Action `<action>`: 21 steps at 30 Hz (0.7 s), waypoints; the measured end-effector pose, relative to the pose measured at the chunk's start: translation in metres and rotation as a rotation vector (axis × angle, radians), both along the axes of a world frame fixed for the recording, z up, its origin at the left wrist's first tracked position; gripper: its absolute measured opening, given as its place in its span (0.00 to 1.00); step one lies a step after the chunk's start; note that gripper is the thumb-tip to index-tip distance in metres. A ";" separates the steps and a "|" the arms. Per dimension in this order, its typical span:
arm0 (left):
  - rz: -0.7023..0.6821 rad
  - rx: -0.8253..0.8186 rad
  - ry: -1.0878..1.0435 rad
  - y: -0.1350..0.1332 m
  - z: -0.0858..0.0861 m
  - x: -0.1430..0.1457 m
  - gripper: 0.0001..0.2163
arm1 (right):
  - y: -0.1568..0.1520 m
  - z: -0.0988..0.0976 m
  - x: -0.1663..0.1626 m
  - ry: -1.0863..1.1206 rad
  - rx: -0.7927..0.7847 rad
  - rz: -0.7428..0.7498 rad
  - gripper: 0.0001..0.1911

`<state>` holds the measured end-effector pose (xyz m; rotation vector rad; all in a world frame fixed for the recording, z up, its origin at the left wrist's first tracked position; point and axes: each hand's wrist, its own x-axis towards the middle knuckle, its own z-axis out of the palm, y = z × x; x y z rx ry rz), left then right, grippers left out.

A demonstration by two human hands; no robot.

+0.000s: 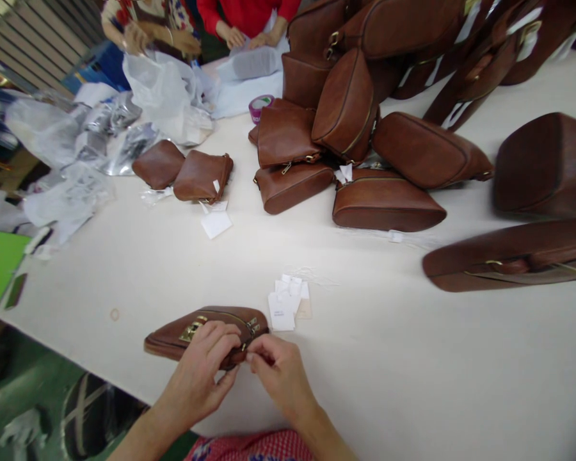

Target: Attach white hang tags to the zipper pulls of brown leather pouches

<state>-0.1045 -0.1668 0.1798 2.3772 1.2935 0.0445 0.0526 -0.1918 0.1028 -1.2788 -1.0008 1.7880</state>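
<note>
A small brown leather pouch (182, 333) with a gold zip and clasp lies on the white table (388, 358) near its front edge. My left hand (206, 371) rests on the pouch's right end, fingers curled over it. My right hand (278, 368) is pinched at the same end, by the zip pull; what its fingertips hold is too small to make out. A small pile of white paper tags (285, 301) lies just beyond my right hand.
Many brown bags (384, 202) are heaped at the back and right. Two small brown pouches (185, 171) lie at back left beside clear plastic wrappers (168, 96) and a purple tape roll (260, 105). Two other people's hands (235, 35) work at the far end.
</note>
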 end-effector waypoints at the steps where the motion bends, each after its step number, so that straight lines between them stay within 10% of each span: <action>1: -0.001 -0.002 0.001 0.000 0.000 0.000 0.11 | -0.001 -0.002 -0.001 0.062 -0.067 -0.018 0.05; 21: 0.002 -0.179 -0.004 0.005 0.007 -0.012 0.15 | 0.007 -0.019 -0.008 0.540 -0.588 -0.086 0.25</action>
